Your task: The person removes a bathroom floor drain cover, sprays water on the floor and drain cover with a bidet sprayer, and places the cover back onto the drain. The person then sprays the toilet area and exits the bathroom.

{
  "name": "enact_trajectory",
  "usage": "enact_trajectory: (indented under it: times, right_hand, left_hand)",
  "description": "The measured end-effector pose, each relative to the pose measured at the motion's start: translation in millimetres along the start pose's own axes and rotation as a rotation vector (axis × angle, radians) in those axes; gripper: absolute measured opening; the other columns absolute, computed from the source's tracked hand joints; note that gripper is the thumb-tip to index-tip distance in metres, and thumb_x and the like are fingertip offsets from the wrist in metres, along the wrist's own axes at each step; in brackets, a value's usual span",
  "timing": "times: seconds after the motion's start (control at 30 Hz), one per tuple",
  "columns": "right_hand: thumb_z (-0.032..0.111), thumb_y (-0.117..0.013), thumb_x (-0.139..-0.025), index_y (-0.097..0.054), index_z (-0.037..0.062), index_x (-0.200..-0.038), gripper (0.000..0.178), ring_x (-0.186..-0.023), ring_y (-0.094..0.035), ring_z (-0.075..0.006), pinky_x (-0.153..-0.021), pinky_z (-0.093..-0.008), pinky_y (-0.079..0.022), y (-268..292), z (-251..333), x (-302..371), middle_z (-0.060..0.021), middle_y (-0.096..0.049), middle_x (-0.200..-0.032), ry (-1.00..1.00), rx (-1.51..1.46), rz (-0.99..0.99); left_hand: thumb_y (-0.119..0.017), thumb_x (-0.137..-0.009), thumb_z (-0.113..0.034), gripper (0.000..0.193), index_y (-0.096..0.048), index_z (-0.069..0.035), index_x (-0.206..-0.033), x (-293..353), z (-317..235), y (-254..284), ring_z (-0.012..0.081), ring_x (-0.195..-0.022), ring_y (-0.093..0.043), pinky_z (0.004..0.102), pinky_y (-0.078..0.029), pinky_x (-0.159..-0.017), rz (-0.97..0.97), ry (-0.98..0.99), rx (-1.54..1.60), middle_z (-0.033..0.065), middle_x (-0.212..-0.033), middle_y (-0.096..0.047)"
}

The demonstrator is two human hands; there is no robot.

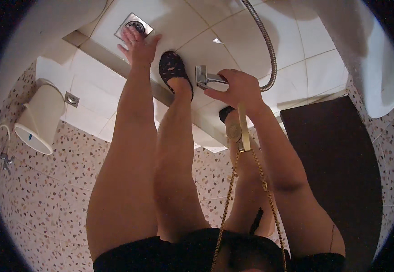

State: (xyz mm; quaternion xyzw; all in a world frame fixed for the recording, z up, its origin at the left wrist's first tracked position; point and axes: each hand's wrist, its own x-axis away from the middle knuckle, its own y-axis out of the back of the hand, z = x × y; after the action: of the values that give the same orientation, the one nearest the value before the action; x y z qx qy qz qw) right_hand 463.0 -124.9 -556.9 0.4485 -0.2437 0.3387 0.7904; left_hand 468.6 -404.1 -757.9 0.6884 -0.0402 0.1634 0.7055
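Observation:
At the upper left, my left hand (141, 51) reaches down to a square metal floor drain (146, 30). Its fingers are spread, and the fingertips overlap the round centre of the drain; whether they touch it I cannot tell. My right hand (241, 90) is wrapped round the handle of a chrome hand sprayer (201, 76), whose squared head points left. From behind that hand a ribbed metal hose (272, 54) curves up and out past the top edge. No water stream is visible from the sprayer.
White floor tiles (233, 38) with a raised ledge (108, 59) surround the drain. My foot in a dark slipper (172, 67) stands between my hands. A white bucket (43, 115) and wall tap (7, 159) are left, a dark brown panel (333, 172) right. My gold pendant (244, 129) dangles near my right forearm.

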Motion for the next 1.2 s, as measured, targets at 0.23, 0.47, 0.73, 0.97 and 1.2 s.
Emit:
enact_trajectory:
  times: [0.23, 0.47, 0.73, 0.97, 1.2]
  right_hand:
    - [0.050, -0.066, -0.065, -0.062, 0.0038, -0.091, 0.053, -0.074, -0.060, -0.0283, -0.067, -0.0360, -0.048, -1.6, 8.0, 0.9, -0.0116, -0.062, -0.081, 0.039, -0.038, 0.018]
    - [0.049, -0.062, -0.071, -0.060, 0.0047, -0.095, 0.050, -0.078, -0.060, -0.0298, -0.068, -0.0374, -0.046, 11.0, 30.3, 14.0, -0.0148, -0.061, -0.085, 0.009, -0.243, 0.125]
    - [0.042, -0.055, -0.081, -0.053, 0.0034, -0.108, 0.047, -0.088, -0.057, -0.0313, -0.076, -0.0351, -0.044, 53.8, 138.6, 98.4, -0.0195, -0.059, -0.094, -0.027, -0.580, 0.209]
    - [0.029, -0.053, -0.087, -0.056, 0.0026, -0.100, 0.030, -0.070, -0.054, -0.0094, -0.062, -0.0233, -0.045, 240.9, 179.1, 138.1, -0.0021, -0.058, -0.080, 0.047, -1.339, -0.599]
    - [0.028, -0.049, -0.090, -0.057, 0.0034, -0.092, 0.026, -0.059, -0.050, -0.0078, -0.055, -0.0222, -0.043, 298.6, 188.5, 231.5, -0.0020, -0.056, -0.074, -0.302, -1.681, -0.770]
  left_hand:
    - [-0.039, -0.073, -0.072, 0.096, -0.013, -0.007, -0.138, 6.4, -0.5, 4.2, 0.0299, -0.133, -0.011, 0.0584, -0.015, -0.100, 0.196, 0.037, 0.043, 0.0166, -0.144, -0.011]
    - [-0.044, -0.078, -0.062, 0.079, -0.027, -0.007, -0.133, 12.6, -11.7, 35.8, 0.0305, -0.126, -0.026, 0.0524, -0.022, -0.099, 0.060, -0.062, 0.042, 0.0185, -0.137, -0.025]
    - [-0.050, -0.088, -0.026, 0.025, -0.057, -0.004, -0.098, 47.8, -6.9, 142.2, 0.0149, -0.064, -0.055, 0.0290, -0.047, -0.062, 0.835, 0.463, 1.726, 0.0030, -0.075, -0.058]
    - [-0.056, -0.085, -0.021, 0.018, -0.058, -0.004, -0.092, 32.4, -49.0, 338.6, 0.0139, -0.071, -0.058, 0.0246, -0.046, -0.062, 0.664, 0.419, 1.949, 0.0042, -0.078, -0.060]
    - [-0.052, -0.087, -0.035, 0.036, -0.056, -0.007, -0.108, 45.1, -92.4, 544.2, 0.0130, -0.091, -0.056, 0.0265, -0.042, -0.074, 0.644, 0.121, 1.417, 0.0036, -0.097, -0.061]
